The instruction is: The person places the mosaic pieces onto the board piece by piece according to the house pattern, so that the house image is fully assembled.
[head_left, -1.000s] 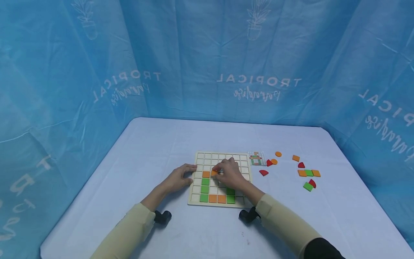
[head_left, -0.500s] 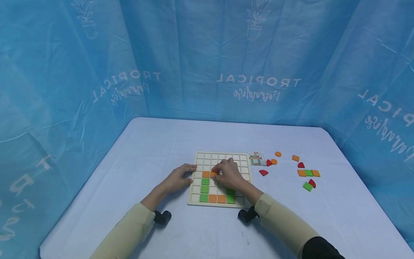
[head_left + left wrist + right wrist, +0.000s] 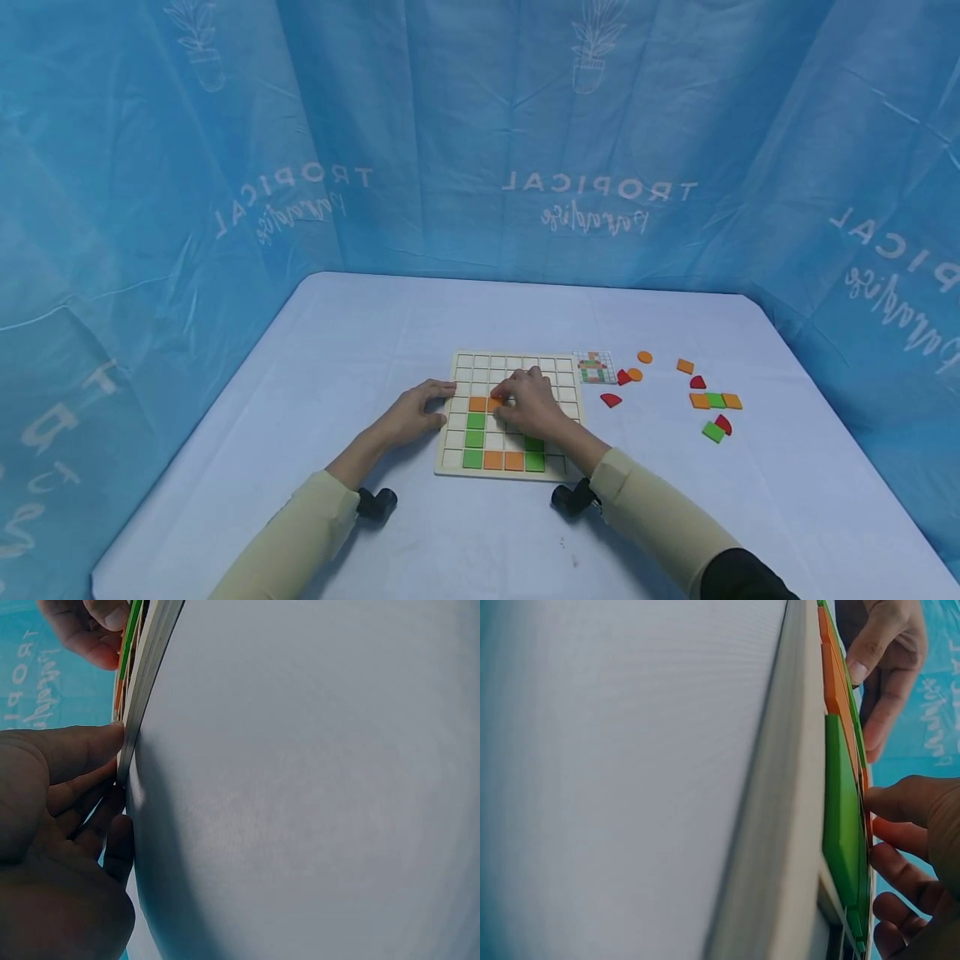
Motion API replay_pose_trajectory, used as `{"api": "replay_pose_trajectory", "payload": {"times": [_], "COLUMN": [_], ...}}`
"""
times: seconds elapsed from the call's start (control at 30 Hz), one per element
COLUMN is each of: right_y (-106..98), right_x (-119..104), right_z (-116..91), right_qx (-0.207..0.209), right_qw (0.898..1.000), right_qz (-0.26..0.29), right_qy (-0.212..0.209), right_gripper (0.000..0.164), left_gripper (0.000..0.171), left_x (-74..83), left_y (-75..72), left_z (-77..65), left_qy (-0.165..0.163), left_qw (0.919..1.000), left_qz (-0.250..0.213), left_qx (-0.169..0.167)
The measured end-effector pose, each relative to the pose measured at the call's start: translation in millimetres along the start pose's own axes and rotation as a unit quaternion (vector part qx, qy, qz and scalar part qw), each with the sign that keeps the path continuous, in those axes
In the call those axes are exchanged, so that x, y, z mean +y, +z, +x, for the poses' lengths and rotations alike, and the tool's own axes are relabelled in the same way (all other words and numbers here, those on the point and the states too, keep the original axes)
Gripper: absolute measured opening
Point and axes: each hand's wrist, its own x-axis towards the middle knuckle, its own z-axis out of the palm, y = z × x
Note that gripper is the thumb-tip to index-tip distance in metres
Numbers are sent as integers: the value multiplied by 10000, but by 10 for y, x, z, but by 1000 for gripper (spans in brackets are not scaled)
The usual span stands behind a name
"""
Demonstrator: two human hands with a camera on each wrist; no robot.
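A pale wooden grid board (image 3: 453, 457) lies on the table with square tiles set in some of its cells. My left hand (image 3: 408, 414) touches the board's left edge, thumb and fingers spread apart along it. Over the board's middle, my right hand (image 3: 532, 403) has thumb and fingertips at an orange square tile (image 3: 493, 404), pinching it in the cell beside another orange tile (image 3: 477, 404). Green tiles (image 3: 475, 439) run down the left column. Along the bottom sit two orange tiles (image 3: 503, 461) between green ones. The right hand hides part of the grid.
A small pattern card (image 3: 596, 367) lies by the board's upper right corner. To its right are scattered orange discs (image 3: 645, 357), red quarter-round pieces (image 3: 611, 400), and loose orange and green squares (image 3: 716, 401). A blue printed curtain (image 3: 480, 225) surrounds the white table (image 3: 375, 325).
The orange tile under my right fingertips has shifted slightly left and now lies flush beside its orange neighbour. My left hand has stayed at the board's edge.
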Motion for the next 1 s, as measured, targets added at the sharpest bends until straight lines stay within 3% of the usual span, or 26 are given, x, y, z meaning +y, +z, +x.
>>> {"api": "replay_pose_trajectory", "payload": {"times": [0.3,0.5,0.77,1.0], "right_y": [-56,-160,-429,-719], "right_x": [-3,89,413,796], "right_z": [-23,-70,-216,-462], "right_qx": [151,268,635,964], "right_qw": [9998,9990,9958,9899], "right_qz": [144,310,325,441], "right_qy": [-16,197,566,939], "right_gripper": [22,23,27,30], "left_gripper": [51,50,50,50], "left_x": [3,-17,-2,8], "left_y": [0,13,10,2], "left_z": [-4,9,3,-11], "left_qy": [-69,-65,-59,-63], "left_qw": [10000,10000,10000,10000], "left_qz": [-32,-60,-17,-19], "left_qx": [0,0,-8,-8]}}
